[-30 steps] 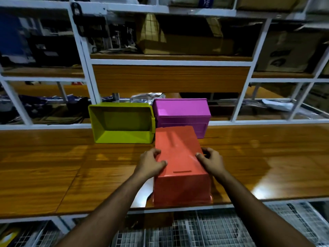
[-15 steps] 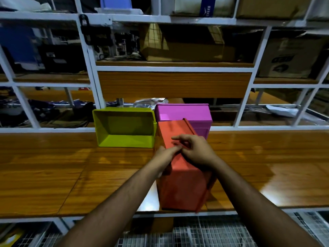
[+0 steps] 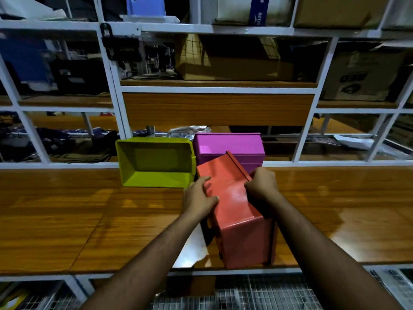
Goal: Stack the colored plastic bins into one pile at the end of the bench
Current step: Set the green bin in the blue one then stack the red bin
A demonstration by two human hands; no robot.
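Observation:
A red plastic bin (image 3: 237, 211) is tilted above the wooden bench (image 3: 89, 215), its bottom turned up and toward me. My left hand (image 3: 199, 199) presses on its left side. My right hand (image 3: 261, 186) grips its right rim. Behind it a magenta bin (image 3: 228, 145) stands upside down at the back of the bench. A lime-green bin (image 3: 154, 162) lies beside the magenta one on its left, with its open mouth facing me.
A white metal shelving frame (image 3: 111, 81) with wooden shelves rises behind the bench and holds cardboard boxes (image 3: 234, 61) and clutter. A wire mesh shelf (image 3: 257, 294) runs under the bench's front edge.
The red bin lay flat and upside down on the bench; both hands have lifted and rolled it, and its far end has risen. My right hand moved from its side to its rim.

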